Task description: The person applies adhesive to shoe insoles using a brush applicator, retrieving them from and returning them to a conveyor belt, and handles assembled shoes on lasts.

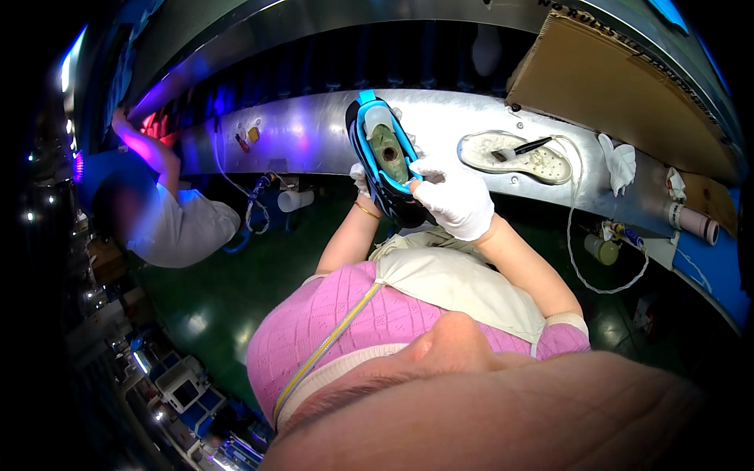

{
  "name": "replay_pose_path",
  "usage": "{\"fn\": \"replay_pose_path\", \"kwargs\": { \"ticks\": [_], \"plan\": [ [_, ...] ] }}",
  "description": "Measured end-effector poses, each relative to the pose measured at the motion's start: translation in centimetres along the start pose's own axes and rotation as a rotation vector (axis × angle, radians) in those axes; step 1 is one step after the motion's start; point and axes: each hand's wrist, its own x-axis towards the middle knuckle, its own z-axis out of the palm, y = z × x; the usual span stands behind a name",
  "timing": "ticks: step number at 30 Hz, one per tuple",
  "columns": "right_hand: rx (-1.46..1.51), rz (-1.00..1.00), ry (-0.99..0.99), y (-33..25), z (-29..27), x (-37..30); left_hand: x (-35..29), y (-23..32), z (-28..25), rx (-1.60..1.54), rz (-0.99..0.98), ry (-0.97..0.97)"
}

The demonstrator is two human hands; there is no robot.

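A black shoe with a bright blue lining is held up in front of me at the bench edge. A green shoe last with a round hole fills its opening, and a pale tongue lies at the heel-loop end. My left hand, in a white glove, grips the shoe from the left and is mostly hidden behind it. At the right side, my white-gloved right hand has thumb and forefinger pinched on the blue collar edge. Right of the shoe, a white sole lies on the bench with a black-handled brush across it.
The metal bench runs across, with a dark roller conveyor behind. A cardboard box stands at back right, near a loose white glove. A cable loops down past a hanging cup. A co-worker is at left.
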Motion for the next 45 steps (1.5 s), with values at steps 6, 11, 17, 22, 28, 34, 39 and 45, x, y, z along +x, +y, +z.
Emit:
{"fn": "replay_pose_path", "kwargs": {
  "ticks": [6, 11, 17, 22, 28, 34, 39, 45],
  "plan": [
    [0.012, -0.057, -0.001, -0.7, 0.2, 0.8, -1.7, -1.6, -1.1, -0.197, 0.077, 0.036],
    [0.082, -0.031, -0.027, -0.8, 0.8, 1.1, -1.9, -1.3, 0.6, -0.088, 0.157, 0.086],
    [0.089, 0.081, -0.112, -0.9, 0.5, 2.3, -3.9, -0.8, -0.9, -0.168, 0.011, 0.079],
    [0.066, 0.106, -0.107, -1.4, 1.2, 2.2, -5.4, -0.4, -2.0, -0.241, -0.064, 0.165],
    [0.060, 0.159, -0.072, -0.6, 2.1, 2.4, -6.1, 0.7, -5.9, -0.242, -0.049, 0.102],
    [0.008, 0.222, -0.091, 1.2, 2.6, 3.0, -5.1, 1.1, -5.1, -0.219, 0.037, 0.157],
    [-0.107, 0.264, -0.120, 2.1, 2.4, 3.5, -4.0, 1.8, -7.4, -0.136, 0.018, 0.203],
    [-0.602, -0.070, 0.360, 5.2, -8.3, 5.8, 0.3, 1.8, -8.7, -0.235, -0.084, 0.150]
  ]
}}
